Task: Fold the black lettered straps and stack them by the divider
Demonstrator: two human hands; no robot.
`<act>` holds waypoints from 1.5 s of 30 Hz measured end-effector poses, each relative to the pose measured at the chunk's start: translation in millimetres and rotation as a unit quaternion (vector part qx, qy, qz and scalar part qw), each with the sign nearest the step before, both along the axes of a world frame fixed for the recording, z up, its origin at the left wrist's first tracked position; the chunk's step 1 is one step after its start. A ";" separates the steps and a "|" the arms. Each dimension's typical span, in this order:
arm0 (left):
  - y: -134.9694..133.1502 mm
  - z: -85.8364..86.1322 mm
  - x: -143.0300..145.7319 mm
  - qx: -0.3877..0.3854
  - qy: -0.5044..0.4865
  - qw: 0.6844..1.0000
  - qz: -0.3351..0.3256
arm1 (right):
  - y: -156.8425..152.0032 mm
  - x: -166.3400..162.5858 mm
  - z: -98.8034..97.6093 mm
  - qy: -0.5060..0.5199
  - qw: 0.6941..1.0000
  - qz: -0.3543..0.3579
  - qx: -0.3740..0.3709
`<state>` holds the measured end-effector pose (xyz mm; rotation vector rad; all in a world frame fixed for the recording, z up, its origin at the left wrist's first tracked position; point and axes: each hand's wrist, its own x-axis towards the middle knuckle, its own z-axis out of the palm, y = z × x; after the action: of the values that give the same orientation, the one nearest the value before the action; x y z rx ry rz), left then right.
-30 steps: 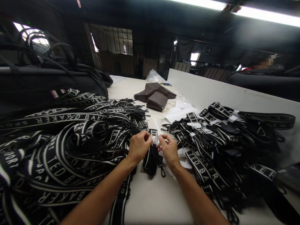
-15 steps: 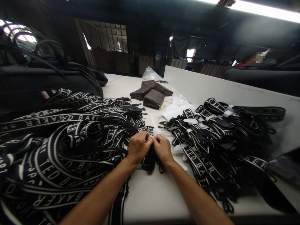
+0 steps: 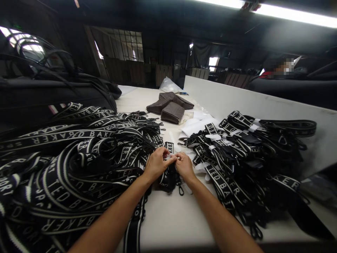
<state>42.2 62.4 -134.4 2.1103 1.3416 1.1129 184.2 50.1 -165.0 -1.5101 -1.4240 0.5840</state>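
Observation:
In the middle of the table, a folded black bag strap point(image 3: 168, 179) with white lettering lies under my hands, its black clip hanging out toward me. A narrow white paper strip point(image 3: 171, 156) crosses the strap. My left hand point(image 3: 158, 162) is closed, thumb and forefinger pinching the strip at the strap. From the other side my right hand point(image 3: 184, 165) meets it, fingertips pinched on the strip close to the left thumb. What lies right between the fingertips is partly hidden.
Loose lettered straps point(image 3: 65, 179) heap up on the left. Bundled straps with white bands point(image 3: 237, 151) pile on the right. Beyond are brown pouches point(image 3: 172, 110), white paper sheets point(image 3: 197, 124) and a plastic bag point(image 3: 170, 85). A white partition point(image 3: 223, 93) runs along the right; black bags point(image 3: 52, 91) stand left.
My hands have shifted slightly; the left thumb now stretches toward the right fingertips. More of the folded strap and its clip shows below them.

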 end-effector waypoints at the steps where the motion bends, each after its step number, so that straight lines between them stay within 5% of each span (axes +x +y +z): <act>1: 0.6 -0.9 -0.3 0.003 0.013 1.000 -0.002 | -0.3 -1.8 -0.1 0.003 1.000 0.003 0.001; 9: 1.9 2.1 0.0 0.034 0.113 0.993 0.018 | 1.4 -6.7 5.3 0.044 0.999 0.031 0.009; 14: -4.0 16.4 0.7 0.002 -0.093 0.996 -0.013 | -1.8 -2.3 23.8 0.102 0.992 0.069 0.015; 22: -2.6 19.1 -1.2 -0.112 -0.313 0.943 0.015 | -2.7 -2.8 30.6 0.181 0.981 0.067 0.002; 28: -9.7 16.9 4.8 -0.135 -0.297 0.944 -0.049 | -12.5 0.0 34.0 0.287 0.956 0.044 -0.044; 31: -11.7 18.3 3.5 -0.123 -0.283 0.950 -0.055 | -16.9 -4.8 39.7 0.394 0.909 0.118 -0.061; 33: -7.9 18.1 0.8 -0.127 -0.295 0.945 -0.062 | -19.6 -7.0 45.7 0.397 0.908 0.130 -0.023; 36: 0.3 18.0 -3.8 -0.141 -0.352 0.925 -0.032 | -32.8 -2.2 68.3 0.355 0.930 0.066 0.072; 39: 5.7 19.0 -7.1 -0.169 -0.408 0.897 0.006 | -56.4 18.3 112.5 0.306 0.940 0.035 0.146; 45: 3.0 19.7 -4.4 -0.225 -0.404 0.886 -0.037 | -76.4 101.1 205.6 0.021 0.951 -0.101 0.290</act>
<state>37.7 65.4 -114.7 1.1357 0.9578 1.2811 285.2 -26.4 40.6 -1.1376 -1.2424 0.0536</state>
